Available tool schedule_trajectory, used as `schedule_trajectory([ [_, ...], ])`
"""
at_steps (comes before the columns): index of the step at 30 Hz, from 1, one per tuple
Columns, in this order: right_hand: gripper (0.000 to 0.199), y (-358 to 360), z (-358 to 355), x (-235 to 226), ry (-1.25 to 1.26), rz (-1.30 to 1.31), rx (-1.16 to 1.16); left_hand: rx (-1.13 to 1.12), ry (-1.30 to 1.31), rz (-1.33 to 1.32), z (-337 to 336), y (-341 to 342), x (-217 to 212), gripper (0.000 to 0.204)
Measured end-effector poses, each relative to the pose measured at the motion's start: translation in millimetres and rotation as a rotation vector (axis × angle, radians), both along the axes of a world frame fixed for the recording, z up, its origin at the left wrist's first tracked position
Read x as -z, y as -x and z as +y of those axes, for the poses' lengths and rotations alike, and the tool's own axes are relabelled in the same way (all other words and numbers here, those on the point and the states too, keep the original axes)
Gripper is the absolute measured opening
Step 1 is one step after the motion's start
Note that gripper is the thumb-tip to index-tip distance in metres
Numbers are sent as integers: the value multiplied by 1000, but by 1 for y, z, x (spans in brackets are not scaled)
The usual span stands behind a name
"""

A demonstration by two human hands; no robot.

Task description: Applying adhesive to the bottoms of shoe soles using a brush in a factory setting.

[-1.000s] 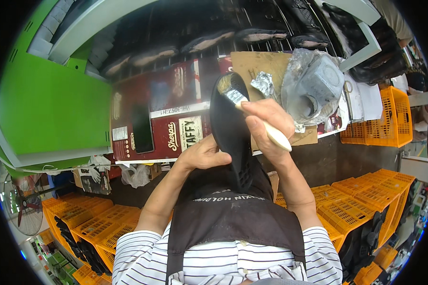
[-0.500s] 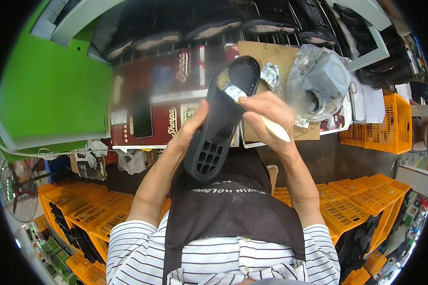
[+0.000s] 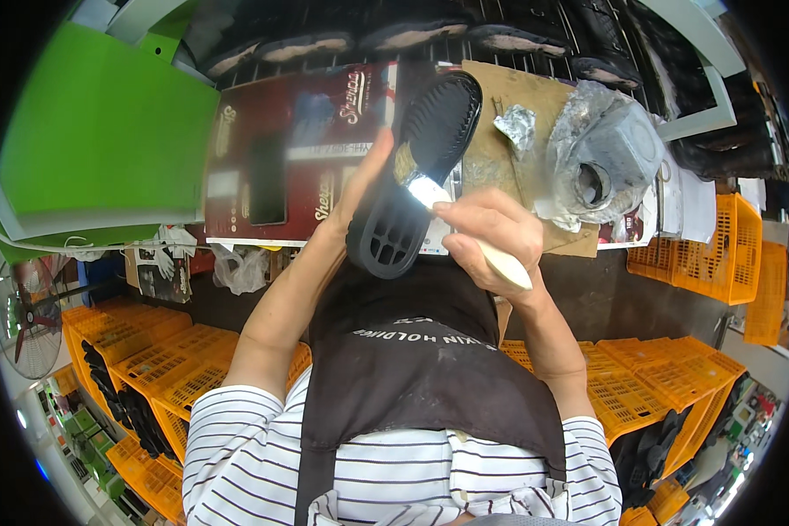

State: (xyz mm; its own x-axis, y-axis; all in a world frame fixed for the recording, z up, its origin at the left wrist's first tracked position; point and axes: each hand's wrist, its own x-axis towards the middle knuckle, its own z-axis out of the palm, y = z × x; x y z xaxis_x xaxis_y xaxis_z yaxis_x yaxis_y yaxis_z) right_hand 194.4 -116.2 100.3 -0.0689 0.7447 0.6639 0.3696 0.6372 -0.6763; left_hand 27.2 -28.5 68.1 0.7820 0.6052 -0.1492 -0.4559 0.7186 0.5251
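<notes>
My left hand [image 3: 359, 193] grips a black shoe sole [image 3: 444, 114] by its left edge, thumb up along the side and the other fingers hidden beneath. The sole is tilted, its ribbed wider end pointing away and its end with grid-like hollows toward my apron. In my right hand [image 3: 497, 235] is a flat paintbrush [image 3: 425, 190] with a pale handle and a shiny metal band, pinched near the band. Its yellowish bristles lie against the inner face of the sole, around the middle. A crumpled piece of foil [image 3: 515, 127] lies beyond my right hand.
Right of the hands, a plastic-wrapped grey container [image 3: 618, 145] with a round opening stands on brown cardboard [image 3: 486, 167]. Dark red printed boxes [image 3: 285, 206] cover the left of the bench, beside a green panel [image 3: 105, 149]. Black shoes [image 3: 412, 33] line a rack behind; orange crates [image 3: 640, 377] stand either side.
The sole has moved farther from my body and lies more foreshortened. Along it, the brush has slid from the ribbed end toward the middle. Both hands keep their holds.
</notes>
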Motion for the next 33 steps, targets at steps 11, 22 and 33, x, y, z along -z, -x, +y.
schedule_trajectory([
  [11,28,11,-13,-7,19,28,-67,-177,14,99,10,-4,9,65],
  [22,26,3,-17,-24,86,63,-214,-92,126,104,2,2,-6,49],
  [33,30,-18,1,-34,71,68,-450,258,146,-55,-8,12,-13,28],
])
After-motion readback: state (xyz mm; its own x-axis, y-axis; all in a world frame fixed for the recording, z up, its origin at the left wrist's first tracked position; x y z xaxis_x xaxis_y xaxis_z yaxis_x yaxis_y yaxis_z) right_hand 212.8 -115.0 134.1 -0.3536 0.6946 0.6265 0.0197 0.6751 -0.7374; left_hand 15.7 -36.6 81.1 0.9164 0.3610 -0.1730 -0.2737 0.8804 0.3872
